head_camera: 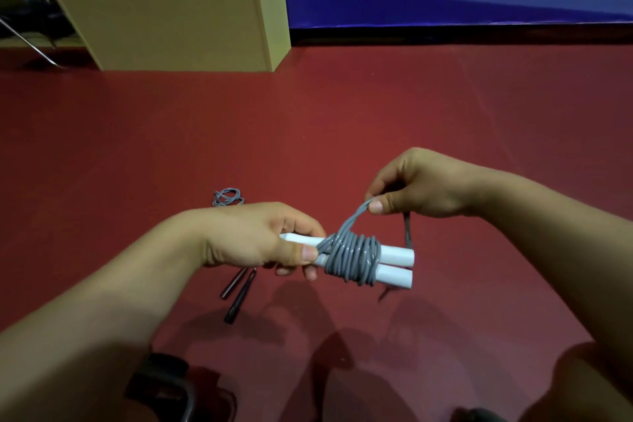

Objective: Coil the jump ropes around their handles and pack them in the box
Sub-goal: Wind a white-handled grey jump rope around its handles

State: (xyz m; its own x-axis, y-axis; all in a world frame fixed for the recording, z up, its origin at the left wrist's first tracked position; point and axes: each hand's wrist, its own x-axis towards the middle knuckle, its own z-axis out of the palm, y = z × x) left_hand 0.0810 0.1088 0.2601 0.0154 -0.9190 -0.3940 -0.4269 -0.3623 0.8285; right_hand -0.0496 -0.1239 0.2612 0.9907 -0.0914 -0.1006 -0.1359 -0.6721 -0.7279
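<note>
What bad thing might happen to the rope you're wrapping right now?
The right hand only pinches the end of the grey rope; if it slips, the coils around the white handles may spring loose. The left hand grips only one end of the handles, so the pair might twist apart. The dark handles and another rope lie on the red floor underneath, where a dropped end might tangle.
</note>
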